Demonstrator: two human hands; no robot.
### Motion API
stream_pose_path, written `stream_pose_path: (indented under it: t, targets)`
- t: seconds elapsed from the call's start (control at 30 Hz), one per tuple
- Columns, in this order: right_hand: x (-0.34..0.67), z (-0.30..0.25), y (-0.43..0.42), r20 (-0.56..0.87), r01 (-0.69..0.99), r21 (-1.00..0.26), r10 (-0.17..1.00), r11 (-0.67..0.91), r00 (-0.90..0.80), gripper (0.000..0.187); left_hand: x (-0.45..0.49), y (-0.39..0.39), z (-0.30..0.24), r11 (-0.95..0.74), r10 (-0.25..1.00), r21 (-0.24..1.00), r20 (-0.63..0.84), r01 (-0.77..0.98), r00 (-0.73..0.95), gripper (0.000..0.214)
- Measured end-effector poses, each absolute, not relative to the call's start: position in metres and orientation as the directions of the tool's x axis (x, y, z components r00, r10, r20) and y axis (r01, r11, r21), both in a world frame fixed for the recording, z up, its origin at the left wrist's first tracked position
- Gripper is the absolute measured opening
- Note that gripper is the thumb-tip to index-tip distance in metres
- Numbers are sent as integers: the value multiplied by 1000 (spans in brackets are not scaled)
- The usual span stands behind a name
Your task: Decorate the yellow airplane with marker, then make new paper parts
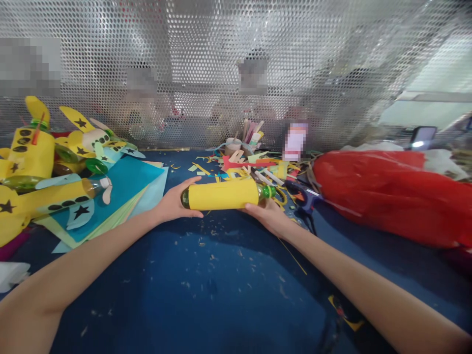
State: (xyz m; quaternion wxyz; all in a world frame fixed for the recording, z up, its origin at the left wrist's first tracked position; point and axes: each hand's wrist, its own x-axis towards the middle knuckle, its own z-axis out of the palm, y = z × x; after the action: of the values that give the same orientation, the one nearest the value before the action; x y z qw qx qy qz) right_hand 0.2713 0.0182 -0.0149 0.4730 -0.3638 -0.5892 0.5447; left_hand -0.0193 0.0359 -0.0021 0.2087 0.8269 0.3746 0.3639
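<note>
Yellow-wrapped bottle (pixel 223 194) between both hands (pixel 172 202) (pixel 272 216)

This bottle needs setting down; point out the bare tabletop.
Mostly bare, flecked tabletop lies between both forearms, nearer than the yellow-wrapped bottle; another patch borders the right forearm and red bundle. Crowded: paper scraps beyond the bottle, coloured sheets and decorated bottles left.

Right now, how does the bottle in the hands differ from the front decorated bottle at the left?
The held bottle is wrapped in plain yellow; the decorated bottle is marked with black ovals and stars. The held bottle sits between the left hand and right hand; the decorated bottle is untouched. Both wear yellow.
</note>
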Motion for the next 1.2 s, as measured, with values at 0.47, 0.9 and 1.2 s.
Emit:
stream_pose_path:
  t: [0.47,0.9,1.2]
  targets:
    - [272,-17,19,110,-131,-989,951,75,-289,76,-17,33,2,-626,777,597,430,501,459,78]
    - [268,-7,13,49,-210,-978,950,-18,-307,80,-13,31,0,-657,753,535,497,531,431,68]
    - [271,-12,15,157,-209,-974,935,92,-319,80,-13,43,-7,-553,833,624,397,552,385,76]
